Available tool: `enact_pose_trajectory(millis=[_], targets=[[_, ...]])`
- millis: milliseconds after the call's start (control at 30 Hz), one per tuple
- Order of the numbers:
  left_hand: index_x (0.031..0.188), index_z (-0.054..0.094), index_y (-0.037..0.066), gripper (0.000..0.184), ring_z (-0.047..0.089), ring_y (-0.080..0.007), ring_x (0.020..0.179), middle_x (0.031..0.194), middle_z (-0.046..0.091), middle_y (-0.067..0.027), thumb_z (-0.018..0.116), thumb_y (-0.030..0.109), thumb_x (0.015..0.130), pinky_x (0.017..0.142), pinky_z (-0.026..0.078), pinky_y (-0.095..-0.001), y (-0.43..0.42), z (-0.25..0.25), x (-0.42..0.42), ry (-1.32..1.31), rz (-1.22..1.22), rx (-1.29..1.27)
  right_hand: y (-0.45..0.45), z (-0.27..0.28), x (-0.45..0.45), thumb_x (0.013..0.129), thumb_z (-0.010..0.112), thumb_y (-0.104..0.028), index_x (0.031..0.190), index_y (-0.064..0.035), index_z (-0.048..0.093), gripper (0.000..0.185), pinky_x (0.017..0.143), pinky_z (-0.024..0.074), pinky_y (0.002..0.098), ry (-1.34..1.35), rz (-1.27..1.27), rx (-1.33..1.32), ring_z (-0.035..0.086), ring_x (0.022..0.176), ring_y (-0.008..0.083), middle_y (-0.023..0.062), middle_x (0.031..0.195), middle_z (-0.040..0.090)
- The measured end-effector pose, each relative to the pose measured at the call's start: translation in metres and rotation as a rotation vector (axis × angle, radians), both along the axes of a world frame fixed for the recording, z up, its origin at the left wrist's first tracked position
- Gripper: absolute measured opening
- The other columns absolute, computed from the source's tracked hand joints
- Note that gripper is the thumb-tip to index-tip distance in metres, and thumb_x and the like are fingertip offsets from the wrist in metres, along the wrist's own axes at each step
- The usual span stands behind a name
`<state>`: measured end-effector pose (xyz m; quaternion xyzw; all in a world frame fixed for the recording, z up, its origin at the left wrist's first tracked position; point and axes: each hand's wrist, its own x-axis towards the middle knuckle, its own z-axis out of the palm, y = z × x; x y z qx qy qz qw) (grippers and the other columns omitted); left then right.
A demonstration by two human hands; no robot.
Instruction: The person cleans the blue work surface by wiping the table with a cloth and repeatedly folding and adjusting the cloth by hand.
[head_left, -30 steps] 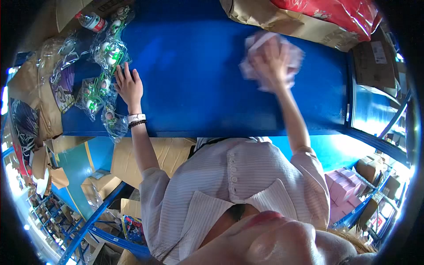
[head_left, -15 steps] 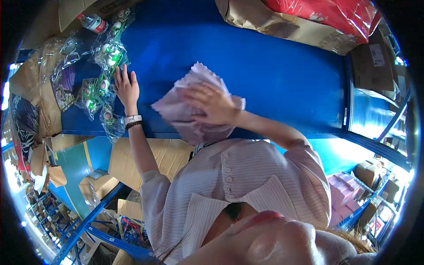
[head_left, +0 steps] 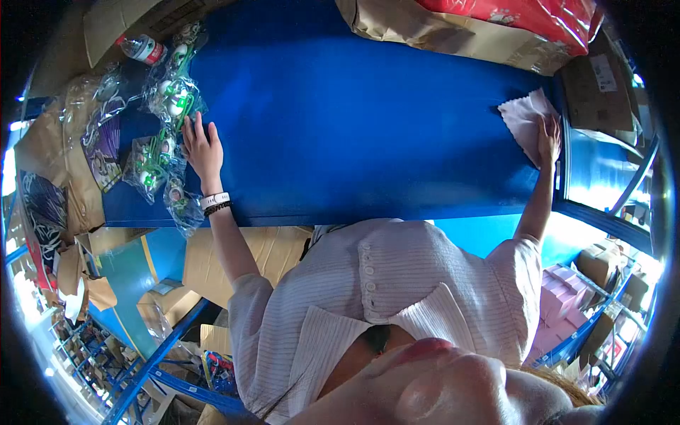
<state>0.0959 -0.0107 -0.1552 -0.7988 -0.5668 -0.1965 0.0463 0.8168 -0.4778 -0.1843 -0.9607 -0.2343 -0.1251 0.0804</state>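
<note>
My left hand (head_left: 205, 154) lies flat on the blue shelf surface (head_left: 340, 134), palm down with fingers spread. Its fingertips are beside several clear plastic packets (head_left: 176, 106) with green and white items in them. Far over at the right end of the surface, my right hand (head_left: 548, 144) grips a pale pink cloth (head_left: 525, 122) with zigzag edges. The cloth is bunched under that hand and rests near the right side rail; part of my fingers is hidden against it.
Beyond the packets are a plastic bottle (head_left: 144, 50) with a red label and a purple printed packet (head_left: 104, 145). A red plastic-wrapped package (head_left: 524, 25) sits at the back right, beside a cardboard box (head_left: 597, 92). Pink boxes (head_left: 563, 294) stand lower right.
My right hand has swept the cloth from the middle of the blue surface to its right end, stretching that arm out. My left hand stays almost in place.
</note>
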Motion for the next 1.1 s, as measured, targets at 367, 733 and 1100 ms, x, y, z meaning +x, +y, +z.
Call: enact_pose_trajectory(millis=[367, 733, 1100], targets=[[0.139, 0.041, 0.022, 0.047, 0.037, -0.0342, 0.132, 0.146, 0.037, -0.0106, 0.043, 0.040, 0.095, 0.104, 0.032, -0.0569, -0.003, -0.006, 0.007, 0.079, 0.066, 0.052, 0.189, 0.047, -0.305, 0.087, 0.047, -0.050, 0.139, -0.0177, 0.040, 0.062, 0.105, 0.0273, 0.0528, 0.283, 0.380, 0.072, 0.037, 0.124, 0.0361, 0.0167, 0.136, 0.041], [0.138, 0.043, 0.023, 0.046, 0.038, -0.0325, 0.131, 0.145, 0.038, -0.0095, 0.046, 0.039, 0.095, 0.103, 0.032, -0.0583, 0.000, 0.000, 0.001, -0.006, 0.022, 0.029, 0.247, 0.042, -0.556, 0.077, 0.055, -0.050, 0.143, -0.0160, 0.035, 0.077, 0.109, 0.0167, 0.0541, 0.393, 1.788, 0.222, 0.018, 0.140, 0.0347, 0.0043, 0.150, 0.030], [0.138, 0.043, 0.024, 0.046, 0.036, -0.0326, 0.133, 0.146, 0.037, -0.0096, 0.043, 0.042, 0.096, 0.106, 0.027, -0.0567, 0.000, 0.005, -0.002, -0.025, -0.015, -0.022, 0.241, 0.048, -0.281, 0.084, 0.057, -0.047, 0.129, -0.0186, 0.052, 0.053, 0.112, 0.0264, 0.0443, 0.181, 1.002, 0.190, 0.043, 0.127, 0.0255, 0.0044, 0.137, 0.048]])
